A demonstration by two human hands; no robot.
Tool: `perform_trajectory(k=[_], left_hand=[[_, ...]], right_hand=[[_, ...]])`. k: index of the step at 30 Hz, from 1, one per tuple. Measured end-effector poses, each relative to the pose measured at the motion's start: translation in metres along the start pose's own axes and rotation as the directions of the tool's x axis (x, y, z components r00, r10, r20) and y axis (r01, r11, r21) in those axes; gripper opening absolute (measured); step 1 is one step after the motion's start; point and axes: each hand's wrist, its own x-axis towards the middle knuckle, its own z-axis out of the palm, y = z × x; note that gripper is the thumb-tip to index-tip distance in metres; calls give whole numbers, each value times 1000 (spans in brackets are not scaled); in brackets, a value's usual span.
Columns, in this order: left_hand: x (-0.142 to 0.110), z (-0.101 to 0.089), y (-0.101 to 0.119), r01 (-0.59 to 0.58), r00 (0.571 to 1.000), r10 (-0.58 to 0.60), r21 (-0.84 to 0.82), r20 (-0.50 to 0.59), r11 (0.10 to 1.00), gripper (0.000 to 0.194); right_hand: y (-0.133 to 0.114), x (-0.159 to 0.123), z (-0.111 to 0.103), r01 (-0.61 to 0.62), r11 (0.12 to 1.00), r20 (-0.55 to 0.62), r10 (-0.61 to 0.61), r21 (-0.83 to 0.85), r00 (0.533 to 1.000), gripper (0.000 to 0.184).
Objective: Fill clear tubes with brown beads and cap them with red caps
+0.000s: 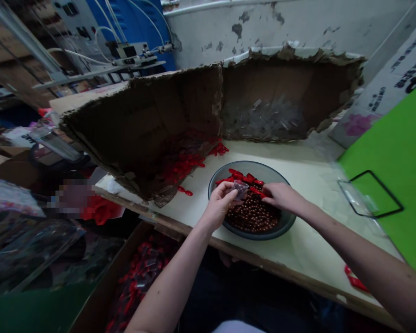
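Observation:
A grey bowl (287, 221) on the table holds many shiny brown beads (254, 215), with several red plastic pieces (241, 175) at its far side. Over the bowl's left part, my left hand (223, 200) is closed on a small clear plastic box (241, 188) between thumb and fingers. What the box contains is too small to make out. My right hand (280, 196), above the bowl's right side, pinches a red plastic piece (258, 191) that points toward the clear box. The fingertips of both hands are close together but apart.
Cut-open cardboard boxes (225, 85) stand behind the bowl, holding red pieces (185, 164) on the left and clear plastic parts (270, 118) on the right. A carton of red-and-clear items (138, 277) sits below the table edge. A green panel (395, 152) rises at right.

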Motion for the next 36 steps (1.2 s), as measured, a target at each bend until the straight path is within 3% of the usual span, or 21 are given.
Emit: perform_trajectory(k=[2,3,6,7,9,14,24,27,31,33,36], left_hand=[[0,2,-4,38,999,-38,15,10,999,33],[1,3,-5,51,999,-51,24,15,998,34],[2,7,-10,76,996,-78,62,36,995,37],[2,9,-10,80,996,-83,76,45,994,38],[2,14,-11,80,994,-87,103,64,991,37],[-4,23,-4,48,992,-69,191,106,980,32],[-14,25,-10,-53,998,32,461,54,886,31],[-15,25,-8,20,998,-45,401,54,916,33],[-11,28,-5,162,973,-188,189,133,969,41],[-9,30,-4,222,954,-238,103,183,970,44],[-8,31,-6,298,933,-301,48,198,953,44]], right_hand=[[-3,-6,-12,11,976,-29,-5,218,1000,18],[-6,-10,-18,18,919,-47,0,394,999,24],[-18,-22,-34,42,536,-66,27,843,997,38],[-23,-25,-37,40,436,-55,23,899,998,39],[-31,-30,-39,23,330,-25,2,944,1000,38],[-37,-34,-37,2,279,-4,5,960,1000,37],[-46,-49,-17,6,224,-26,87,975,996,38],[-45,-55,-14,8,218,-27,87,976,996,38],[-36,-49,-18,-8,254,-20,108,967,994,37],[-32,-39,-21,-6,191,-23,151,982,988,44],[-33,-22,-26,1,5,-1,131,1000,991,50]])
